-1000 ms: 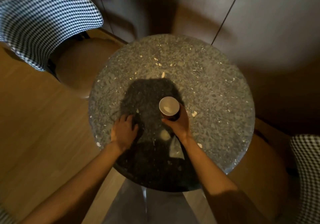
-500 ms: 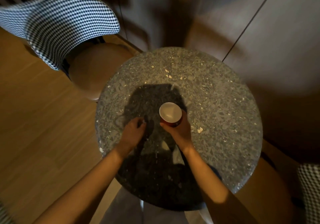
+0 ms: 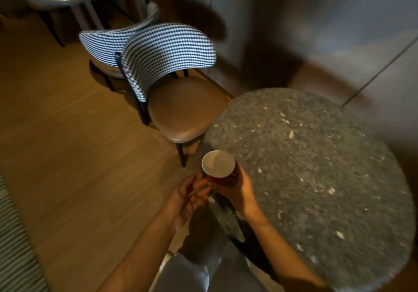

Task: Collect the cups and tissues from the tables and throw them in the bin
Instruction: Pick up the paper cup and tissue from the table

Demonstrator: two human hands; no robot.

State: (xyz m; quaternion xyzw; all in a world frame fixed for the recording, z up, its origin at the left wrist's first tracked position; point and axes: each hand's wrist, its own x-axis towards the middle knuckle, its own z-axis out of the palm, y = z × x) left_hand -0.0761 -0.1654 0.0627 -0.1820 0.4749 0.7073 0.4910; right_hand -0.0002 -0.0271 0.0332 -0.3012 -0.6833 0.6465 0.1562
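The scene is dim and warm-toned. Light falls from above onto the round grey speckled stone table (image 3: 316, 167), and the grey wall panels (image 3: 339, 20) behind it carry a soft pale sheen. Dark, soft-edged shadows lie on the brown wooden floor (image 3: 56, 144) left of the table. Motion blur smears the whole frame, and wide-angle distortion bends the edges.

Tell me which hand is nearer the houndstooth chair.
Left. The left hand hangs over the floor on the side where the houndstooth chair stands; the right hand holds the cup at the table edge.
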